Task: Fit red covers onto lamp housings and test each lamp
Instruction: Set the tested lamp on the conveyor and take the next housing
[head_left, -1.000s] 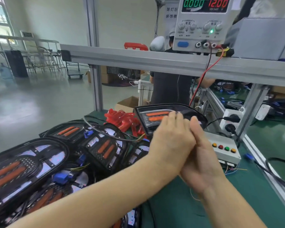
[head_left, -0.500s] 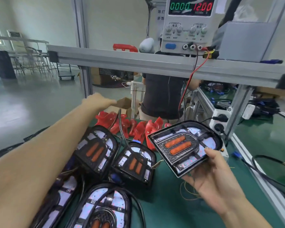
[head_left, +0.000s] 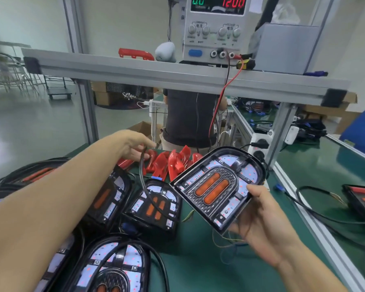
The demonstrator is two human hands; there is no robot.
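Note:
My right hand [head_left: 263, 218] grips a black lamp housing [head_left: 217, 188] by its lower right edge and holds it tilted above the green bench. The housing shows two orange strips and white boards, with no red cover on it. My left hand [head_left: 133, 146] reaches out over the pile of red covers [head_left: 173, 163] at the back of the bench, fingers bent down onto a cover; whether it grips one is unclear. A black cable [head_left: 142, 178] hangs just below that hand.
Several uncovered housings [head_left: 154, 203] lie on the left half of the green mat [head_left: 198, 270]. A power supply [head_left: 217, 28] reading 12.00 stands on the aluminium shelf [head_left: 135, 70]. Another person stands behind the bench. Sockets [head_left: 261, 144] sit by the right post.
My left hand has dropped from above the pile down onto the red covers. My right hand has raised the housing slightly and brought it nearer to me.

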